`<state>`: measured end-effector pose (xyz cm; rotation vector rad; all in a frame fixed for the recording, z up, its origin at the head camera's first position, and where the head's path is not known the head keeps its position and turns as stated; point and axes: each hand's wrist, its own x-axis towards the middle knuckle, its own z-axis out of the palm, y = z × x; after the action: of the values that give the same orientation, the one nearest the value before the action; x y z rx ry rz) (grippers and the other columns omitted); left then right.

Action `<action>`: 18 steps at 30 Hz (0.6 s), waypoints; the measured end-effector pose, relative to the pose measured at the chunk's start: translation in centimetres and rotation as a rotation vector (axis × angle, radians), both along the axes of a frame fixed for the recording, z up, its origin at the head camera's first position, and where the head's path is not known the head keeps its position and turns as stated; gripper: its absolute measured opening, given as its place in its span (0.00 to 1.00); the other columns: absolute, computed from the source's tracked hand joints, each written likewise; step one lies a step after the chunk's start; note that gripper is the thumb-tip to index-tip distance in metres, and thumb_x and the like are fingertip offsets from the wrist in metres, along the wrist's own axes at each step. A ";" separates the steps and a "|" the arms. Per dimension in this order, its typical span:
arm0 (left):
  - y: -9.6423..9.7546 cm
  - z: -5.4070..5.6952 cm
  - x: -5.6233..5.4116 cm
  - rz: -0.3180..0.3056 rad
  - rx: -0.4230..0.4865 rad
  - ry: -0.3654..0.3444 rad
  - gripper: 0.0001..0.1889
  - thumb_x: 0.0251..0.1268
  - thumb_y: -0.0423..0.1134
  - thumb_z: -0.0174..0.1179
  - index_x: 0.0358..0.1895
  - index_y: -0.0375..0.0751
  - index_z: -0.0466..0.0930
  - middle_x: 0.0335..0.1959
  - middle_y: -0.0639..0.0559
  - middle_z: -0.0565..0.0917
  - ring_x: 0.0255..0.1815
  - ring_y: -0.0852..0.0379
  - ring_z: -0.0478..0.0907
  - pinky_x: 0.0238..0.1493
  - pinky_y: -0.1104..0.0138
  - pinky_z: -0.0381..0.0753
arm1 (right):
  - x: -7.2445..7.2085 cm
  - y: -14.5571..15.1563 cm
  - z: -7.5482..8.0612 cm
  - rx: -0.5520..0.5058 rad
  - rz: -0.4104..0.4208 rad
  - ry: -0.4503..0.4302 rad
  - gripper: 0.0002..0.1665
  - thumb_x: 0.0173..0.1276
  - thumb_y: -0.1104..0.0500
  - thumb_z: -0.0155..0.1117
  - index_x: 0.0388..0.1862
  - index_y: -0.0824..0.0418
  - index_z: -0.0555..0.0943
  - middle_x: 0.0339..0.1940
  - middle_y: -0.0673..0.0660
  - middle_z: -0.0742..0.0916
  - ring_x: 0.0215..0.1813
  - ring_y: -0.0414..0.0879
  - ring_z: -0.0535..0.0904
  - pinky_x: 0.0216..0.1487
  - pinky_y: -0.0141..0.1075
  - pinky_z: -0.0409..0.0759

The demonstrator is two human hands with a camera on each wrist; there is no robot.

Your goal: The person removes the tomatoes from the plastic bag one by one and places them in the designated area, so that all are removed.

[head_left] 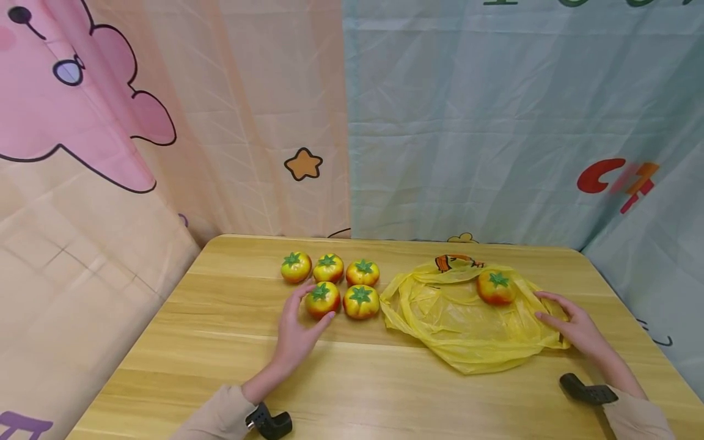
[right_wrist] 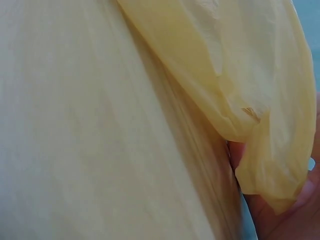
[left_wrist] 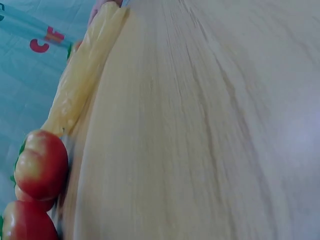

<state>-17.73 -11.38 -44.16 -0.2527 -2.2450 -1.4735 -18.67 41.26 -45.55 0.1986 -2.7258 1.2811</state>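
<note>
Several yellow-and-red tomatoes with green leafy tops sit in two rows on the wooden table. My left hand point(head_left: 297, 333) curves round the front-left tomato point(head_left: 322, 300), fingers at its upper left and thumb at its lower right. Beside it is another front tomato point(head_left: 361, 302). A crumpled yellow plastic bag point(head_left: 473, 360) lies spread at the right, with one tomato point(head_left: 497, 288) on it. My right hand point(head_left: 577, 327) holds the bag's right edge; some of its fingers are hidden. In the right wrist view the bag's loose edge point(right_wrist: 270, 170) drapes over the hand.
Behind the front pair stand a left tomato point(head_left: 296, 267), a middle tomato point(head_left: 328, 269) and a right tomato point(head_left: 363, 273). A printed curtain point(head_left: 264, 122) hangs behind the table point(head_left: 352, 385). Black wrist devices sit at both sleeves.
</note>
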 end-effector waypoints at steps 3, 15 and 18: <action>0.9 0.5 0.2 -0.032 0.006 0.019 0.31 0.49 0.33 0.73 0.60 0.37 0.73 0.64 0.42 0.74 0.68 0.47 0.68 0.70 0.50 0.62 | 0.1 0.0 0.1 0.002 0.001 -0.004 0.30 0.72 0.53 0.57 0.71 0.60 0.66 0.52 0.17 0.63 0.54 0.10 0.52 0.47 0.08 0.53; 4.6 1.9 0.6 -0.158 0.025 -0.007 0.32 0.51 0.36 0.72 0.63 0.44 0.72 0.63 0.48 0.75 0.67 0.51 0.68 0.66 0.47 0.67 | -0.2 0.2 0.2 0.037 -0.003 -0.036 0.31 0.72 0.52 0.57 0.70 0.61 0.66 0.61 0.30 0.67 0.62 0.18 0.55 0.46 0.10 0.56; 5.6 2.3 0.4 -0.189 0.018 -0.025 0.32 0.52 0.38 0.72 0.63 0.45 0.72 0.63 0.47 0.75 0.67 0.51 0.69 0.67 0.47 0.66 | -0.2 0.1 0.3 0.030 -0.007 -0.051 0.31 0.72 0.52 0.57 0.71 0.61 0.65 0.57 0.23 0.65 0.66 0.24 0.56 0.50 0.13 0.58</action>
<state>-17.29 -5.82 -41.91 -0.4540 -2.2791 -1.5988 -18.85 41.39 -45.27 0.1607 -2.7875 1.2605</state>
